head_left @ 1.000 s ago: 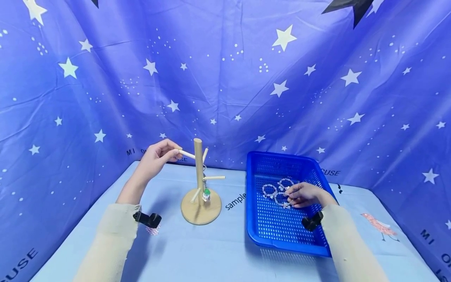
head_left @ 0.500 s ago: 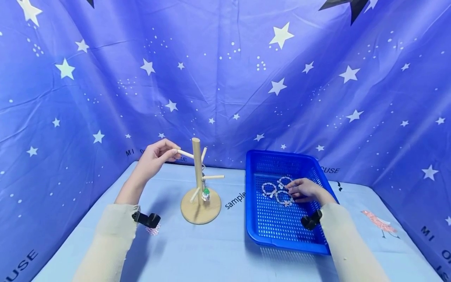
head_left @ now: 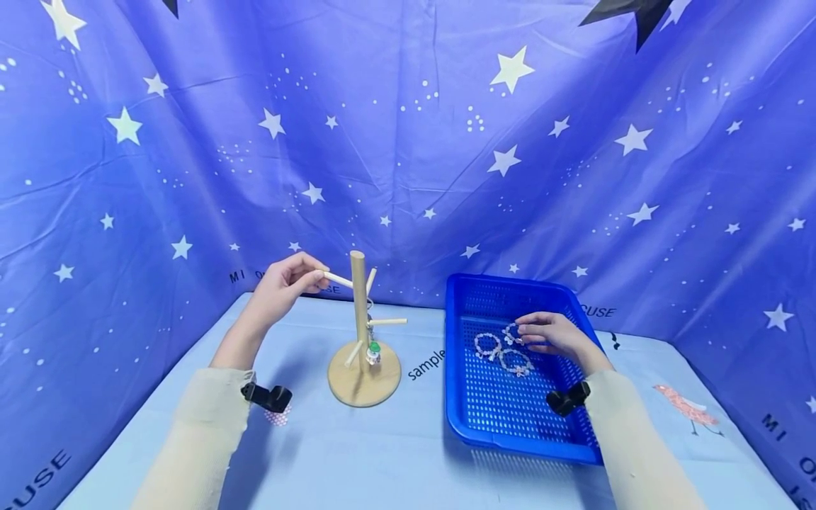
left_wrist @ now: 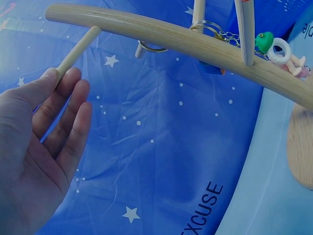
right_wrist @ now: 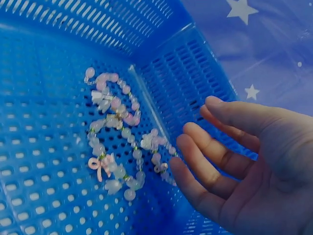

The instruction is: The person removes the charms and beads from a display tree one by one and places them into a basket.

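Observation:
My left hand (head_left: 283, 287) pinches the end of a thin peg (head_left: 339, 279) on a wooden post stand (head_left: 359, 312) with a round base. From the stand's far-side pegs hang keychains on metal rings; one has a green-topped charm (left_wrist: 264, 42). Inside a blue perforated basket (head_left: 450, 354) lie three beaded bracelets: a pink one (right_wrist: 116, 103), a pale one with a pink bow charm (right_wrist: 118, 172) and another (right_wrist: 155, 157) partly hidden behind my fingers. My right hand (head_left: 556, 340) hovers over this last bracelet, fingers loosely bent and nothing gripped; contact with it is unclear.
The basket stands on a light blue cloth (head_left: 382, 453) to the right of the stand. A purple-blue star-patterned curtain (head_left: 408, 142) hangs behind. Each wrist wears a black camera (head_left: 270, 398). Another peg (head_left: 389, 321) points from the post toward the basket.
My right hand has shifted from the nearer bracelet to the far one, leaving the nearer one in view. The left hand keeps its pinch on the peg.

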`<action>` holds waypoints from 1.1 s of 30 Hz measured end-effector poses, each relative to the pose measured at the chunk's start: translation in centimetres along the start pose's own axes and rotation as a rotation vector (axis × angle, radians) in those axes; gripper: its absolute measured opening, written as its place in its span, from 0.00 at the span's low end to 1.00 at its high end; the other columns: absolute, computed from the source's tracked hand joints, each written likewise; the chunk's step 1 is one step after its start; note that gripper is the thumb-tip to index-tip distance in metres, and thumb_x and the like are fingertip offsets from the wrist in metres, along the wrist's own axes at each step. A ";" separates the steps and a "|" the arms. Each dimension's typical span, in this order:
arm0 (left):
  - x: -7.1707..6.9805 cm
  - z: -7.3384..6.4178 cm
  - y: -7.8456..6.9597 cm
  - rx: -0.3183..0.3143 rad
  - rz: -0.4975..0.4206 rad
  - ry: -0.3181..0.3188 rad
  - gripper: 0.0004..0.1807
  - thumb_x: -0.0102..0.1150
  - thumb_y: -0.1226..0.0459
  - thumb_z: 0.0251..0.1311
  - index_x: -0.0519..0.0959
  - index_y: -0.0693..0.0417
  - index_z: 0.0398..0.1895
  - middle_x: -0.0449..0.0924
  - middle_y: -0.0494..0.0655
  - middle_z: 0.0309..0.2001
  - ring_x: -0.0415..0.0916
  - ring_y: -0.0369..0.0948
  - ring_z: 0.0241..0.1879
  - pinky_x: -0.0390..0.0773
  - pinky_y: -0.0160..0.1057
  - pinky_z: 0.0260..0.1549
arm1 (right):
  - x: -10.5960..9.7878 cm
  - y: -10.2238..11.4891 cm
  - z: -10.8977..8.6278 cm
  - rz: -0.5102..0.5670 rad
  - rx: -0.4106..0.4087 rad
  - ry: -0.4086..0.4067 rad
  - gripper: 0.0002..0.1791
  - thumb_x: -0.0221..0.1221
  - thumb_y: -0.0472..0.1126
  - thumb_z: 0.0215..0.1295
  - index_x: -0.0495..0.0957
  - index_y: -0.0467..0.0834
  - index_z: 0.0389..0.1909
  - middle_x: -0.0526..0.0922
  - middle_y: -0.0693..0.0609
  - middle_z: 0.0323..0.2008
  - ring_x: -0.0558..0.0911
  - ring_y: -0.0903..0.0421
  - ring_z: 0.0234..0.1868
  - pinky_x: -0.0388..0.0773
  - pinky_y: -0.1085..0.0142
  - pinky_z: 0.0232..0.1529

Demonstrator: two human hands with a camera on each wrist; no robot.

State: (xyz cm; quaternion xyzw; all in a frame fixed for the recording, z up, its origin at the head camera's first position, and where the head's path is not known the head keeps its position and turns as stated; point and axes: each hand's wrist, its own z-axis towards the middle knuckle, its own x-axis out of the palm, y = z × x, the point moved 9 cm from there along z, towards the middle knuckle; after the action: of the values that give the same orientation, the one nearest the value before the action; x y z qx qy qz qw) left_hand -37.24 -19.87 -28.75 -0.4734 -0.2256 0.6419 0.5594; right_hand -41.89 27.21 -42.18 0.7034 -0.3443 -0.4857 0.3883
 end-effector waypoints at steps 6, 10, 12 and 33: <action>0.0 0.1 0.0 -0.004 0.020 -0.003 0.11 0.52 0.65 0.73 0.78 0.67 0.47 0.86 0.47 0.35 0.85 0.33 0.39 0.84 0.29 0.42 | 0.2 1.6 -0.3 0.048 -0.049 0.012 0.33 0.58 0.49 0.72 0.66 0.32 0.68 0.81 0.48 0.56 0.83 0.54 0.56 0.78 0.51 0.63; 0.0 0.2 0.0 -0.007 0.033 -0.005 0.11 0.52 0.65 0.73 0.78 0.67 0.47 0.85 0.54 0.37 0.84 0.31 0.38 0.84 0.29 0.42 | 0.5 2.3 -0.4 0.067 -0.072 0.020 0.34 0.58 0.51 0.72 0.65 0.33 0.69 0.82 0.52 0.54 0.83 0.57 0.54 0.76 0.48 0.65; 0.0 0.2 0.0 -0.012 0.037 -0.006 0.11 0.52 0.65 0.73 0.78 0.67 0.47 0.85 0.54 0.37 0.84 0.31 0.39 0.84 0.29 0.42 | 0.6 2.6 -0.4 0.068 -0.086 0.025 0.34 0.58 0.51 0.72 0.65 0.34 0.69 0.82 0.51 0.55 0.83 0.60 0.52 0.78 0.49 0.64; -0.1 0.0 0.2 -0.020 0.028 -0.008 0.11 0.53 0.65 0.73 0.78 0.66 0.47 0.85 0.41 0.35 0.84 0.31 0.39 0.84 0.29 0.43 | 4.2 5.9 -0.3 0.085 -0.158 0.089 0.31 0.59 0.48 0.72 0.67 0.32 0.67 0.84 0.57 0.48 0.84 0.61 0.50 0.81 0.56 0.60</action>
State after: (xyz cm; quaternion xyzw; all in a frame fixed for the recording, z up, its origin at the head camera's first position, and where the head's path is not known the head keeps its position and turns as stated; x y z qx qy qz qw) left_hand -37.37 -19.99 -28.86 -0.4794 -0.2275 0.6493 0.5448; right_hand -40.96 20.94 -38.70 0.6762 -0.3167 -0.4627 0.4778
